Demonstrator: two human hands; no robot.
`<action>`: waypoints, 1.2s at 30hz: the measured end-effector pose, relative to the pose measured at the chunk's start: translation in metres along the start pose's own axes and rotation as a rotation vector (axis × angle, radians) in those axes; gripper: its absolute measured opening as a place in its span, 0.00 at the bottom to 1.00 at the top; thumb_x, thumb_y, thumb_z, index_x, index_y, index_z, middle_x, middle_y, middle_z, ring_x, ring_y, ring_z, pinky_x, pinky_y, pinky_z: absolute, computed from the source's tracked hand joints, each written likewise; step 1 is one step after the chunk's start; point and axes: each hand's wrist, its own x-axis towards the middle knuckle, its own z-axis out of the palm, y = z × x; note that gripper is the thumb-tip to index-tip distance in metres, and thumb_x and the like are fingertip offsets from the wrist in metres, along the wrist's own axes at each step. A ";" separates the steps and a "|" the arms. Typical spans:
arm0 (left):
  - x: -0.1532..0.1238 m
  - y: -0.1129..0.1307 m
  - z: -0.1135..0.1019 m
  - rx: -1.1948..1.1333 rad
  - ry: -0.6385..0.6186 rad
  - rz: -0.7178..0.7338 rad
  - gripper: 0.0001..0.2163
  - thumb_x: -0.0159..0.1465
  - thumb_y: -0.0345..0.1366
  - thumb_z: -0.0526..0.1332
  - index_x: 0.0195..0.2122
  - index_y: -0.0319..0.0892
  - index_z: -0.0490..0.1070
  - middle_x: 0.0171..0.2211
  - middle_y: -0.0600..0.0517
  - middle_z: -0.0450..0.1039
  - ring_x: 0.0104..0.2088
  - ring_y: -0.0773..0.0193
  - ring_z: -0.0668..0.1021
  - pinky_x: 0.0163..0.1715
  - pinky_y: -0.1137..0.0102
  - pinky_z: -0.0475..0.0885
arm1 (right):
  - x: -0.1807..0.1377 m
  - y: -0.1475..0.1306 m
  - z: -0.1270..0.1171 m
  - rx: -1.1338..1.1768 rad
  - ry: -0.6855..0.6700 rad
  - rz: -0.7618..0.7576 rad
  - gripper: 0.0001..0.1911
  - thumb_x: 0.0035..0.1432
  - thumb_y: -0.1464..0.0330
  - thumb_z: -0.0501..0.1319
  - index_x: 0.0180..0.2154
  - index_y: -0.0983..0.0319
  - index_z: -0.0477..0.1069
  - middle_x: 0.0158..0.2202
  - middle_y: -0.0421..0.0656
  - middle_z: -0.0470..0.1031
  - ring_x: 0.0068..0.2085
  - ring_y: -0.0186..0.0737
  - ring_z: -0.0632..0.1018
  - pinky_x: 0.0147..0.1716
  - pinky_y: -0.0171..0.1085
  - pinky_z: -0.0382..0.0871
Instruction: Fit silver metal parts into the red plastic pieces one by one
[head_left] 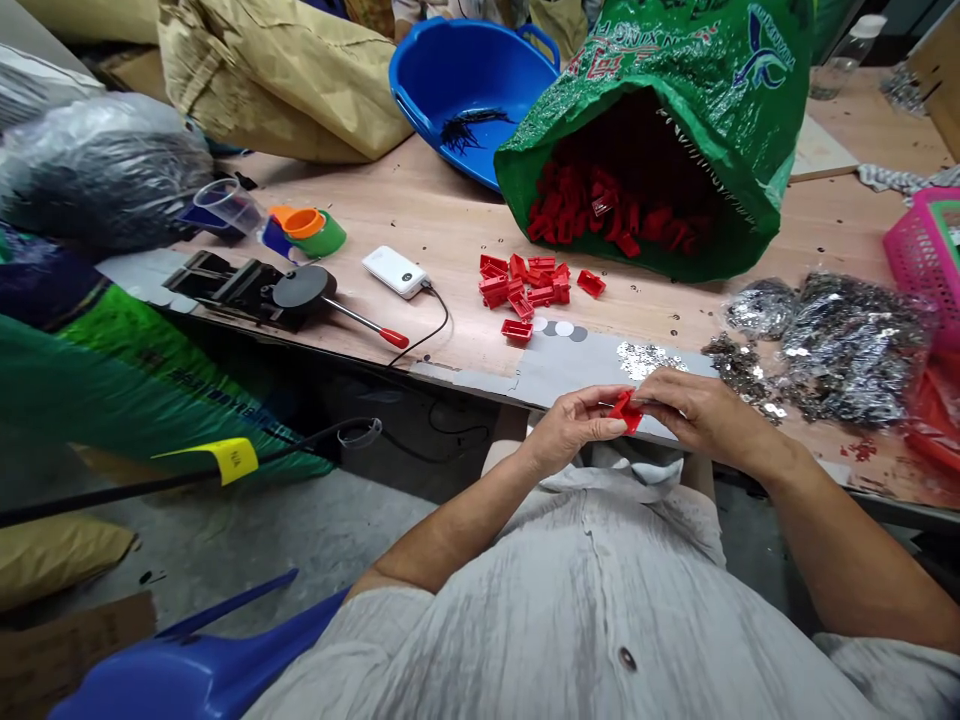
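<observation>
My left hand pinches a small red plastic housing just above the near edge of the table. At its right side my right hand has its fingers closed near the housing, holding something thin that I cannot make out. Shiny flat metal pieces lie in a loose pile right behind the hands. More red housings form a small heap to the left, with a single one closer to the table edge. A green woven sack lies on its side, its mouth showing many red housings.
A blue basin with black strips stands behind. Left are a lever press, a white power bank with a cable, and coloured cups. Bagged metal parts and a pink basket stand at the right.
</observation>
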 end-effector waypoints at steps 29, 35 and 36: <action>0.002 -0.031 -0.001 1.109 0.101 0.745 0.18 0.65 0.45 0.63 0.54 0.44 0.73 0.46 0.44 0.77 0.48 0.58 0.78 0.50 0.62 0.75 | -0.033 0.026 0.068 0.641 0.320 0.548 0.14 0.61 0.58 0.62 0.32 0.57 0.59 0.31 0.36 0.63 0.32 0.35 0.66 0.32 0.36 0.61; 0.008 -0.036 -0.005 1.352 0.136 0.897 0.18 0.66 0.40 0.62 0.56 0.42 0.69 0.45 0.44 0.77 0.46 0.58 0.78 0.46 0.63 0.77 | -0.034 0.016 0.074 0.541 0.388 0.571 0.14 0.62 0.60 0.61 0.32 0.57 0.58 0.30 0.37 0.65 0.32 0.36 0.68 0.34 0.37 0.63; 0.008 -0.036 -0.005 1.344 0.143 0.902 0.18 0.66 0.39 0.62 0.56 0.42 0.68 0.46 0.44 0.77 0.46 0.58 0.79 0.46 0.62 0.76 | -0.033 0.015 0.075 0.534 0.402 0.576 0.14 0.62 0.60 0.62 0.31 0.57 0.58 0.30 0.37 0.65 0.33 0.36 0.68 0.35 0.37 0.63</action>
